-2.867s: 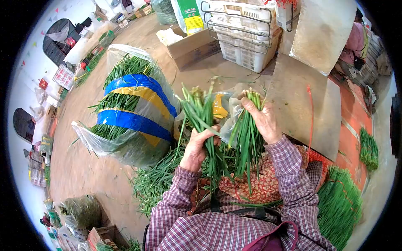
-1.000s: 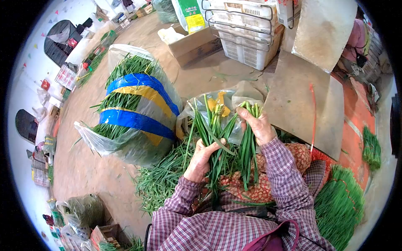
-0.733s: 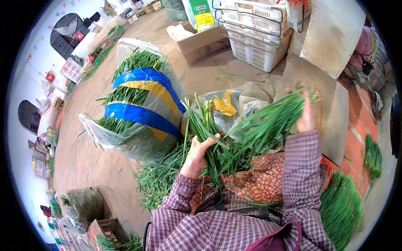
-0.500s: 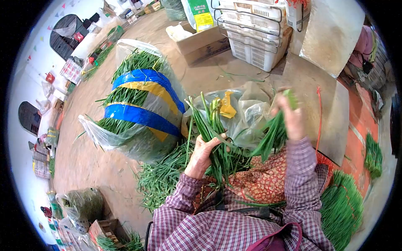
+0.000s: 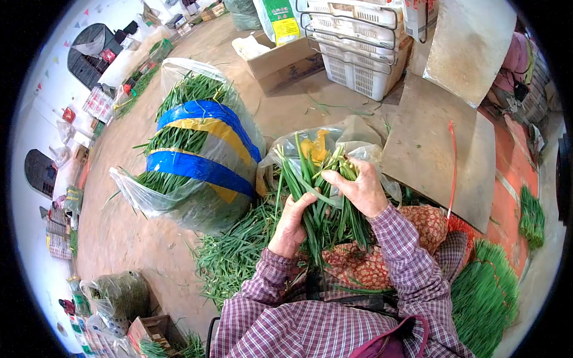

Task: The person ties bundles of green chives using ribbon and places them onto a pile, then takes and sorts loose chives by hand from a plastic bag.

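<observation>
My left hand [image 5: 291,225] is closed around a bunch of green chives [image 5: 311,230], with the cut ends pointing up and the leaves hanging down. Beside it my right hand [image 5: 363,186] grips more chives, thumb pressed over the stalks; the two bunches nearly meet. Below, a red flowered cloth [image 5: 352,262] covers my lap. A heap of loose chives [image 5: 233,256] lies on the floor to the left. Behind my hands sits a clear plastic bag [image 5: 352,134] with a yellow patch.
A large bale of chives [image 5: 185,140] wrapped in blue and yellow tape stands at left. Further back are a cardboard box [image 5: 286,65] and stacked white crates [image 5: 355,68]. To the right lie a flat board [image 5: 441,155], a red strap [image 5: 452,173] and a bundle of chives [image 5: 486,298].
My right hand has come down and to the left with its chives, from the right side to beside my left hand. The left hand stays nearly in place, still holding its bunch.
</observation>
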`<move>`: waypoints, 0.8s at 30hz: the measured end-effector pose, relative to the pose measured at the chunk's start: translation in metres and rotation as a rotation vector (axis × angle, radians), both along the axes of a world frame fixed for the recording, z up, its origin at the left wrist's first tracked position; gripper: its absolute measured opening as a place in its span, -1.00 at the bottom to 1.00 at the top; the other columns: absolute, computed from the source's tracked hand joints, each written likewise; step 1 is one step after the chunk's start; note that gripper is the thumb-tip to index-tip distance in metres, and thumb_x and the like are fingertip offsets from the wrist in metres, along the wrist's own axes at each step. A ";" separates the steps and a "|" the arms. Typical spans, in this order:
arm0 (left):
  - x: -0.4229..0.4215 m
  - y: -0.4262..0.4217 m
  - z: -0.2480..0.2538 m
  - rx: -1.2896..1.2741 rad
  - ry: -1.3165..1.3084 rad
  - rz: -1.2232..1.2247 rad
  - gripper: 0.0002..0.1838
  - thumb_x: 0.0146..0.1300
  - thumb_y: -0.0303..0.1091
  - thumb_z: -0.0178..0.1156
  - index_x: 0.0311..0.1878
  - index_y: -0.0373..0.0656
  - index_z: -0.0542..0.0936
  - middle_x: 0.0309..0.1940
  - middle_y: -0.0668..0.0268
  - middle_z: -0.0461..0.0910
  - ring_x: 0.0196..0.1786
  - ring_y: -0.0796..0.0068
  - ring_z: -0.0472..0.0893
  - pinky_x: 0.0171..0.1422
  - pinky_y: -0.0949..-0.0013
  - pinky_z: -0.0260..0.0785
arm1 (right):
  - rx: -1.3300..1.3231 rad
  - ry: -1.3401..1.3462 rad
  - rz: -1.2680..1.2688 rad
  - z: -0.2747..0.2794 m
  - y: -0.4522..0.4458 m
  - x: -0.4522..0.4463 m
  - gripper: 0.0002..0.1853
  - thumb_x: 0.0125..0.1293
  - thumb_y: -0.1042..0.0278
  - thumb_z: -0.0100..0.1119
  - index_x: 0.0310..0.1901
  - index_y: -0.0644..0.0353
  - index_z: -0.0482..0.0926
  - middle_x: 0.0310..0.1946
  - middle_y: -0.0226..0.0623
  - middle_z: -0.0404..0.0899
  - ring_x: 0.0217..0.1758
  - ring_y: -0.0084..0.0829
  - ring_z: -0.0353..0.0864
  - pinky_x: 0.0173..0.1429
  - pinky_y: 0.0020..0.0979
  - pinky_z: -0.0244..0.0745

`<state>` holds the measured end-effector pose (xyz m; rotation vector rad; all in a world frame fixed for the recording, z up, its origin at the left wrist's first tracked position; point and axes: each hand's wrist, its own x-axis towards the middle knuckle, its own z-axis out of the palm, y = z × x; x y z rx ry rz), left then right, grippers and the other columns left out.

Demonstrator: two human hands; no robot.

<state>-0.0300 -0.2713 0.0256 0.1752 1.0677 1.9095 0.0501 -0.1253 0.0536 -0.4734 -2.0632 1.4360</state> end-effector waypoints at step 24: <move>-0.013 -0.017 -0.016 -0.103 0.123 -0.030 -0.77 0.03 -0.47 0.25 -0.24 -0.31 0.47 -0.50 0.18 0.56 -0.62 0.46 0.49 -0.55 0.47 0.33 | -0.413 0.046 -0.289 -0.018 0.067 0.005 -0.72 0.11 0.07 0.34 -0.49 0.11 0.57 -0.67 -0.53 0.47 -0.70 -0.71 0.37 -0.64 -0.62 0.32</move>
